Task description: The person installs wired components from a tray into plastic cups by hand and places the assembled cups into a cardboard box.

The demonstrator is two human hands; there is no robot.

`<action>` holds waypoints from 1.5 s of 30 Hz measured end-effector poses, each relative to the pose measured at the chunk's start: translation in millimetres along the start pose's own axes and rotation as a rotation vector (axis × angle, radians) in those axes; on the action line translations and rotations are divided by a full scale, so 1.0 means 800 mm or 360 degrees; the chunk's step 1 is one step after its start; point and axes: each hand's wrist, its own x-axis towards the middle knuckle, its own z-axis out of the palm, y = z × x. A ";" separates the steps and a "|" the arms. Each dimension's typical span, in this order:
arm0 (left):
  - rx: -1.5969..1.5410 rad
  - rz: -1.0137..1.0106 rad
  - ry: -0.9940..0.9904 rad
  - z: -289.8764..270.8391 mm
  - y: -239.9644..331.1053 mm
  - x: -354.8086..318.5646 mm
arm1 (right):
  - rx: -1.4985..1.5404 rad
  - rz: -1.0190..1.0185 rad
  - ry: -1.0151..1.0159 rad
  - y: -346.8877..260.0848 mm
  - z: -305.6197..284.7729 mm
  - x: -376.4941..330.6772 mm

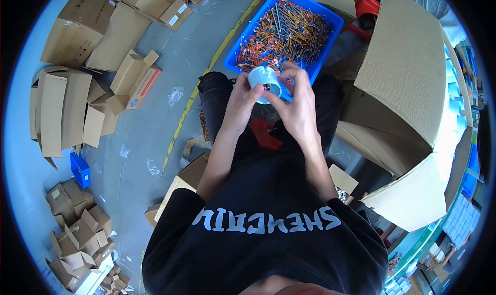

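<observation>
grey concrete floor [155, 114] with a yellow painted line [206, 72] running diagonally through the upper middle of the frame; flattened and open cardboard boxes [77, 98] lie scattered across the left half, and a large open carton [408, 88] stands at the right. a blue plastic bin [333, 23] sits at top centre, just beyond the person's knees, filled with a tangle of small orange-wired parts [284, 34]. the person is seated, dark trousers and dark top, forearms entering from the lower centre. both hands meet at centre frame, just below the near edge of the bin, around a small pale blue round housing [262, 78]. left hand [242, 101] cups the housing from the left with fingers curled around its side; right hand [297, 101] closes on it from the right, thumb and forefinger pinched at a small dark point in the housing's open face. whether a wired part is between those fingers cannot be told at this size. judgement: a fitting step appears to be in hand at the housing's opening. to do it well, the left hand should hold the housing steady with the opening turned toward the eyes, the right pinch should stay close to the tip of whatever is seated, and pressure should go straight in, not sideways. a small red item [263, 132] lies on the lap below the hands.
</observation>
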 end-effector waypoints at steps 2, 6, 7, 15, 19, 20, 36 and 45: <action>-0.0048 0.0087 0.0015 0.010 0.005 0.001 | -0.0268 -0.0158 0.0123 -0.010 -0.005 0.000; -0.0186 0.0308 0.0013 0.038 0.018 0.003 | -0.0396 -0.0153 0.0123 -0.028 -0.013 -0.007; -0.0222 0.0353 -0.0029 0.044 0.020 0.003 | -0.0392 -0.0115 0.0106 -0.033 -0.012 -0.005; -0.0450 0.0405 0.0102 0.067 0.030 -0.008 | -0.0378 -0.0110 0.0061 -0.038 -0.007 0.003; -0.0381 0.0413 0.0219 0.071 0.031 -0.008 | -0.0288 -0.0150 0.0035 -0.036 -0.005 0.001; -0.0337 0.0437 0.0243 0.071 0.031 -0.009 | -0.0262 -0.0150 0.0047 -0.035 -0.006 0.000; -0.0321 0.0427 0.0258 0.084 0.046 -0.010 | 0.0298 0.0012 0.0026 -0.044 -0.026 -0.003; -0.0179 0.0288 0.0198 0.076 0.059 -0.011 | 0.1344 0.0606 -0.0116 -0.037 -0.042 -0.008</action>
